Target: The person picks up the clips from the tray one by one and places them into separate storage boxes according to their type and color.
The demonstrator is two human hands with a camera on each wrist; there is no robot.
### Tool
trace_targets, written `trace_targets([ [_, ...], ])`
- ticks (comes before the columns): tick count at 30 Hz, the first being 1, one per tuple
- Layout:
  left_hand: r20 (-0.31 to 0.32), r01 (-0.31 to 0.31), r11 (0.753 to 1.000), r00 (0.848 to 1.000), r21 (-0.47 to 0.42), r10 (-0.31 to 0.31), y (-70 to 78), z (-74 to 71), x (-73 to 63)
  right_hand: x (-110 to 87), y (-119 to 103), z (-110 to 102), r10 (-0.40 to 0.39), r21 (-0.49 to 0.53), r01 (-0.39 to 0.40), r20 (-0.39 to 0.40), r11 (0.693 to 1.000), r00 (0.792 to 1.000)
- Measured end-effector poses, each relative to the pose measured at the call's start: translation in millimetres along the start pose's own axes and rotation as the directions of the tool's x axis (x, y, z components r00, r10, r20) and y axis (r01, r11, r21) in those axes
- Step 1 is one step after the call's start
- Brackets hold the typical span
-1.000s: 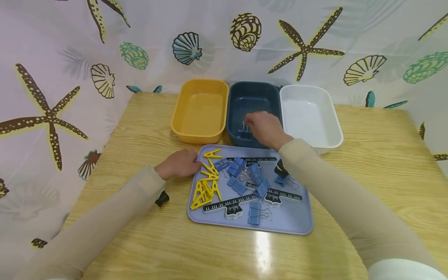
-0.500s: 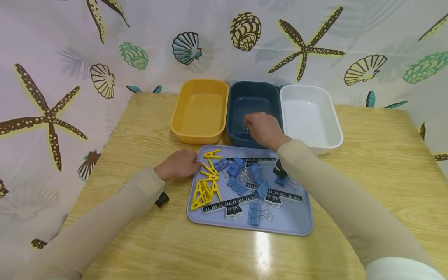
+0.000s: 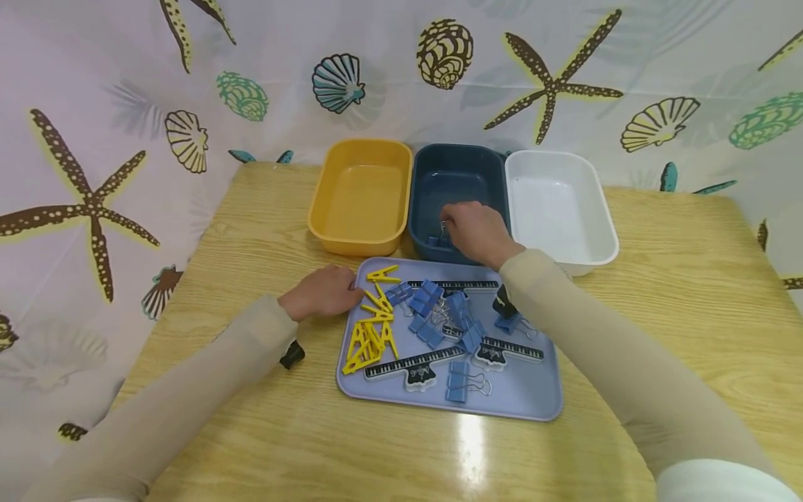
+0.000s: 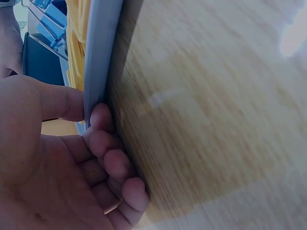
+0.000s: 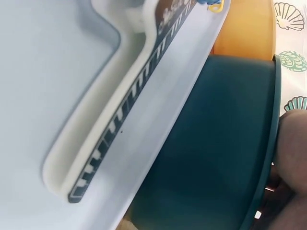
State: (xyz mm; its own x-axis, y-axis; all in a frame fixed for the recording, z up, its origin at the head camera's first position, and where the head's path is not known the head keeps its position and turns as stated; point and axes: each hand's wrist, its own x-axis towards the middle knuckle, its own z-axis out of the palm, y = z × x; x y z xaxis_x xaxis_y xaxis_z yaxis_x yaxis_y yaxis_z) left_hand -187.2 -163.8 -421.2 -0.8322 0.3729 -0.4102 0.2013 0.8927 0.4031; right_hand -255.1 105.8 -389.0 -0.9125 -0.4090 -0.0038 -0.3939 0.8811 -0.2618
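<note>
My right hand reaches into the dark blue bin and pinches a blue binder clip by its wire handle, low near the bin's front wall. In the right wrist view only part of that hand shows past the bin's rim, and the clip is hidden. At the left edge of the lavender tray, my left hand grips the rim. The left wrist view shows its thumb on the tray's edge and the other fingers curled against the outer side.
On the tray lie several yellow clothespins, several blue binder clips and black-and-white piano-keyboard clips. A yellow bin stands left of the dark blue one, a white bin right of it. Behind hangs a patterned curtain.
My right hand stays in the dark blue bin, and the binder clip's angle has shifted slightly. My left hand remains on the tray's rim. The head view has moved a little.
</note>
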Motion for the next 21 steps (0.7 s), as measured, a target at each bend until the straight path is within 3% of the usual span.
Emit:
trace_targets([
  [21,0.002,-0.005,1.000,1.000,-0.002,0.005,1.3,-1.2,-1.9,1.7,-3.8,-1.6,-0.013,0.011,0.013,0.009,1.000,1.000],
])
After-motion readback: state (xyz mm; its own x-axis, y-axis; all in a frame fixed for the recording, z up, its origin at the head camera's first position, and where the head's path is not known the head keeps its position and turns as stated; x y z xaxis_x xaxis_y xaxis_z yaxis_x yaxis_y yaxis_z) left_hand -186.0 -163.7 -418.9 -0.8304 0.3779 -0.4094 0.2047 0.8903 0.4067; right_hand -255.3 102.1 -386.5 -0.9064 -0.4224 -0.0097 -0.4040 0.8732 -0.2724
